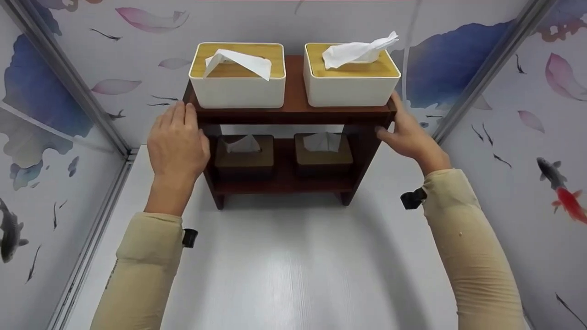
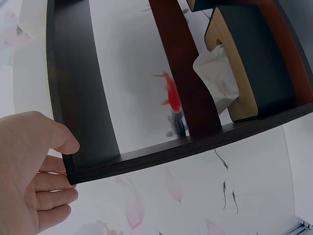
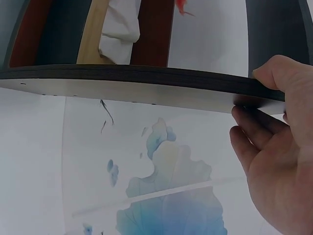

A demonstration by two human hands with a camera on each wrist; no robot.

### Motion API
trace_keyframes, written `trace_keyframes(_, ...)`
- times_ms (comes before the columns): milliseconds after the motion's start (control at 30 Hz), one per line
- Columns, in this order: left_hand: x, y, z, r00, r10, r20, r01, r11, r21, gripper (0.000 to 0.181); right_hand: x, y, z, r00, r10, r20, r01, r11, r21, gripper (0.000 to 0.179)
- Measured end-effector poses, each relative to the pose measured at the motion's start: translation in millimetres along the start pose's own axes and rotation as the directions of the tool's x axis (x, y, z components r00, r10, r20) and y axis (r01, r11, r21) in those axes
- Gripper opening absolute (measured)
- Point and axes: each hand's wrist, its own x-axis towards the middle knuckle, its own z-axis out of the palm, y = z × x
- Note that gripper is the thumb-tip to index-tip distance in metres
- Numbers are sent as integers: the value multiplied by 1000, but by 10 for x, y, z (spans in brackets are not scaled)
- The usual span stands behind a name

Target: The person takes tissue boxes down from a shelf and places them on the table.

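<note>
A dark reddish-brown two-tier wooden shelf stands on the white surface, between my two hands. My left hand holds its top left corner; in the left wrist view, the thumb lies inside the frame and the fingers lie outside. At the top right corner, my right hand grips the side panel, thumb on the inner side, fingers on the outer. Two white tissue boxes with wooden lids, one left and one right, sit on top. Two darker tissue boxes, left and right, occupy the lower tier.
Printed panels with fish and petals enclose the space: a back wall, a left wall and a right wall. Metal frame posts run along the corners. White floor-like surface extends in front of the shelf.
</note>
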Motion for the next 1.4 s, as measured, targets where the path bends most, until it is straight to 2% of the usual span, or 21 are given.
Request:
trace_keyframes(267, 28, -12, -33, 999, 0, 33, 0, 1000, 8, 46, 3, -95, -76, 996, 65, 58, -61, 996, -61, 87)
trace_keyframes(367, 38, -18, -49, 999, 2, 48, -4, 1000, 30, 47, -6, -187, -140, 985, 158, 73, -150, 983, -103, 99)
trace_keyframes(500, 41, -11, -50, 999, -1, 52, -1, 999, 51, 48, -1, -326, -264, 975, 222, 29, -215, 964, -153, 119)
trace_keyframes(633, 41, -2, -19, 1000, 18, -2, -17, 998, 58, 46, 59, -465, -416, 981, 192, -33, -194, 960, -203, 117)
trace_keyframes(767, 33, 3, 28, 998, 50, -48, -46, 996, 78, 44, 144, -614, -534, 983, 172, -59, -181, 946, -269, 112)
trace_keyframes(967, 1, -24, 67, 998, 56, -24, -53, 993, 106, 47, 318, -792, -589, 987, 160, -4, -149, 914, -378, 111)
trace_keyframes(1133, -7, -24, 88, 998, 57, -13, -55, 991, 121, 49, 457, -854, -571, 992, 123, 28, -102, 914, -393, 94)
trace_keyframes(1233, -8, -7, 97, 998, 56, -14, -54, 991, 123, 49, 507, -866, -556, 991, 128, 41, -102, 914, -393, 86)
trace_keyframes(1400, -16, 18, 116, 998, 50, -35, -45, 992, 114, 48, 560, -868, -557, 983, 167, 72, -128, 917, -378, 88)
